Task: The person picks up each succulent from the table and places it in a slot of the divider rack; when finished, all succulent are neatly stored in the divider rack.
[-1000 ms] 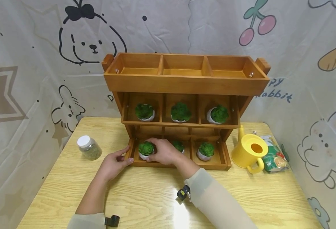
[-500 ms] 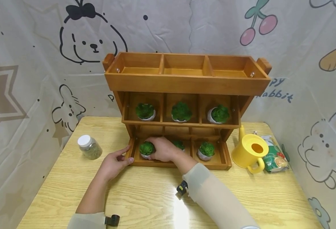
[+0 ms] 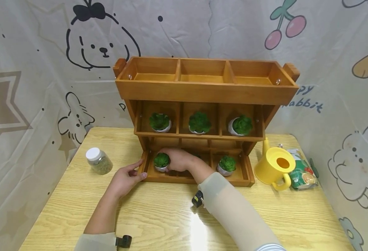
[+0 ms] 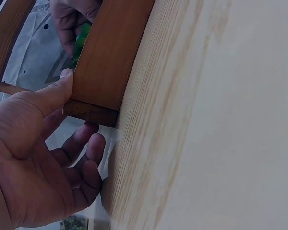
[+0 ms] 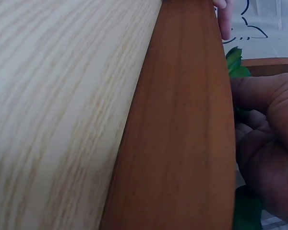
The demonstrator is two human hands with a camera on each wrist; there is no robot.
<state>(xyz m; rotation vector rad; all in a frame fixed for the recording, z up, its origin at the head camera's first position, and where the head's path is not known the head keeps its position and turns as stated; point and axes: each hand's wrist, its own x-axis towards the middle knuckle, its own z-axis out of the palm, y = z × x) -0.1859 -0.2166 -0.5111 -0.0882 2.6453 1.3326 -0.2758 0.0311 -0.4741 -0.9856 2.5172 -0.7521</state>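
Observation:
A wooden three-tier planter shelf (image 3: 202, 93) stands on the table. In the lowest tier's left compartment sits a small green potted plant (image 3: 161, 161) in a white pot. My right hand (image 3: 178, 160) reaches in from the right and holds this pot at its side; the fingers behind it are partly hidden. My left hand (image 3: 123, 180) grips the left end of the lowest tier. In the left wrist view its thumb lies against the front board (image 4: 110, 52), with the other fingers below and behind. Another potted plant (image 3: 226, 164) sits in the lower right compartment.
Three potted plants (image 3: 199, 122) fill the middle tier. A lidded jar (image 3: 100, 163) stands left of the shelf. To the right are a yellow watering can (image 3: 273, 167) and a green packet (image 3: 300, 174). A printed cloth (image 3: 184, 28) hangs behind.
My right hand has shifted slightly and now hides nearly all of the lower middle plant; more of the left pot shows. My left hand has stayed on the shelf end.

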